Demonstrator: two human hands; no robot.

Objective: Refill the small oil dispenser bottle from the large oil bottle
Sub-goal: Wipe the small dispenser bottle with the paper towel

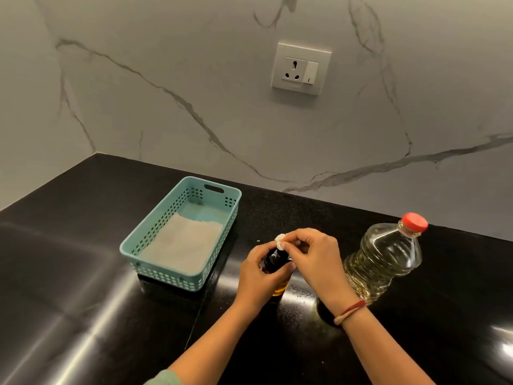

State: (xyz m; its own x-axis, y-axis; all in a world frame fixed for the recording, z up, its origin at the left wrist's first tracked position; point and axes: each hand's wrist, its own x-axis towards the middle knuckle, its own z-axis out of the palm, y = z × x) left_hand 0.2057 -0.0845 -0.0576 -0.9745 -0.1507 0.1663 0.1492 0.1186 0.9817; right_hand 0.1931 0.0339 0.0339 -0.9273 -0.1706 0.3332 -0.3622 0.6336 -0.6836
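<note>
Dispenser stands upright on the black counter, its long axis vertical and its top pointing up, between the basket and the oil bottle. Left hand wraps its fingers round the dark upper body; amber oil shows low down. Right hand pinches a small white wad against the dispenser's top. The oil bottle stands upright just to the right, its red cap on. A pale sheet lies in the teal basket.
</note>
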